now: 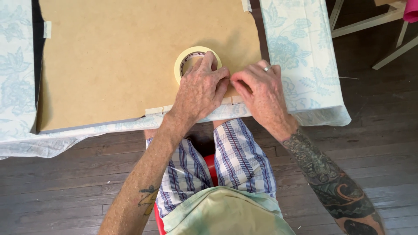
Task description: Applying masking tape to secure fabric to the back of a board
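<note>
A roll of cream masking tape (188,54) lies flat on a brown hardboard panel (113,65). My left hand (199,89) rests over the roll's near side, fingers curled on it and on its loose end. My right hand (261,89), with a ring on one finger, meets the left at the fingertips and pinches the tape end between thumb and forefinger. Strips of tape (159,110) run along the panel's near edge, partly hidden under both hands.
The panel lies on a table covered with a pale blue floral cloth (300,48). More tape pieces sit at the panel's left edge (47,29) and top right corner (246,5). White wooden furniture legs (370,21) stand at the upper right on a dark plank floor (65,174).
</note>
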